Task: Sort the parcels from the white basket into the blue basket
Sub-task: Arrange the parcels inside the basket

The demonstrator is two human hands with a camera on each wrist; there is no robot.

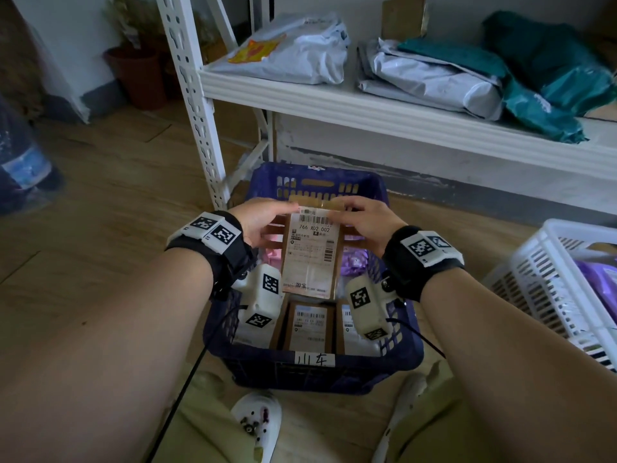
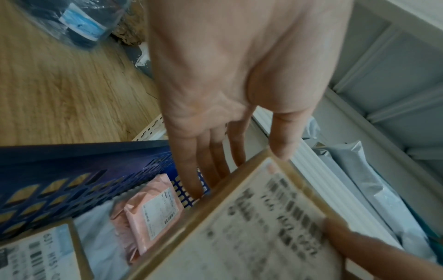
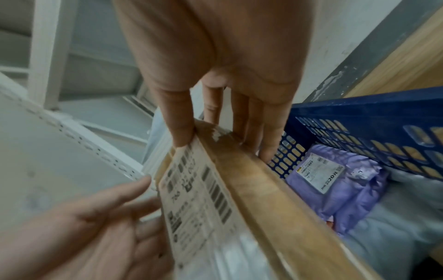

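Both hands hold a flat brown cardboard parcel [image 1: 312,255] with a white shipping label upright over the blue basket [image 1: 310,372]. My left hand [image 1: 263,218] pinches its top left corner, thumb on the label side, fingers behind. My right hand [image 1: 364,222] pinches the top right corner the same way. In the left wrist view the left hand [image 2: 239,155] clamps the parcel [image 2: 263,227] above a pink parcel [image 2: 153,208]. In the right wrist view the right hand [image 3: 223,117] grips the parcel [image 3: 239,189] above a purple parcel [image 3: 335,180]. The white basket [image 1: 551,279] stands at the right with a purple parcel inside.
Two labelled cardboard boxes [image 1: 309,325] lie at the blue basket's near side. A white shelf [image 1: 367,105] with grey and teal mailers runs just behind it, and its upright post [image 1: 200,128] stands at the basket's far left. A water bottle [image 1: 23,162] is at the far left. My feet are below the basket.
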